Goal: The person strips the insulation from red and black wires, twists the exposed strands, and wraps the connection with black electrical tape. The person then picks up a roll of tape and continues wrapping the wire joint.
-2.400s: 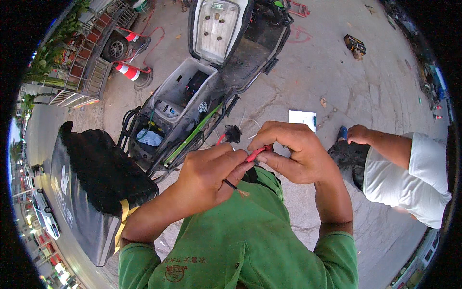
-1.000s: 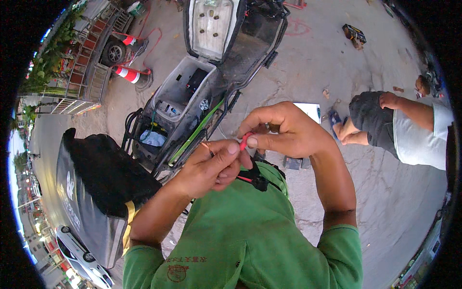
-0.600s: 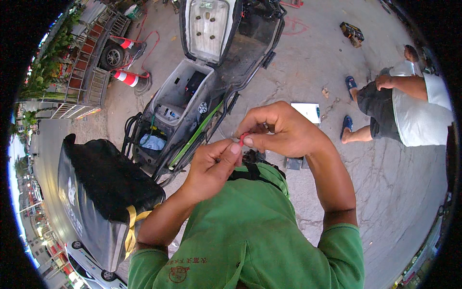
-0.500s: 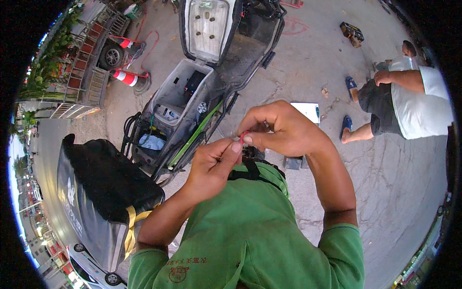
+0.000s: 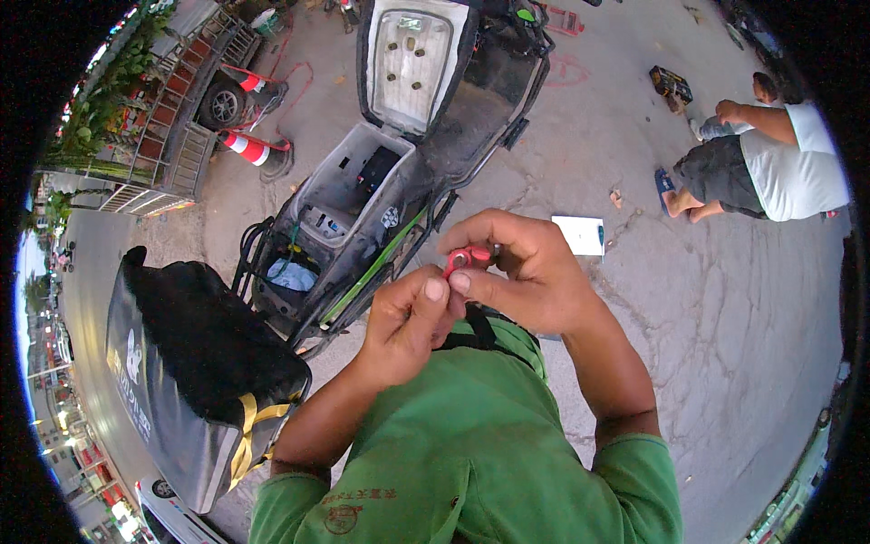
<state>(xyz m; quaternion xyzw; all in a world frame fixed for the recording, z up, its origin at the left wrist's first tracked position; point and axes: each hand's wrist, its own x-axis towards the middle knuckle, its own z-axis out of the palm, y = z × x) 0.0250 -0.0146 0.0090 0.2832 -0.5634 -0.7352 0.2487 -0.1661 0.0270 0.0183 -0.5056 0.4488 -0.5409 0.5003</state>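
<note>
Red strip [image 5: 478, 253] is looping just off the view's centre, toward 2 o'clock; the left hand [image 5: 408, 317] and right hand [image 5: 536, 276] are both pinching it, fingers closed. A scooter [image 5: 403, 213] is standing at 10 o'clock from it.

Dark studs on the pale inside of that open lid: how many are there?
4: upper-left stud, upper-right stud, lower-left stud and lower-right stud, all on the open lid. None seems hidden.
</note>
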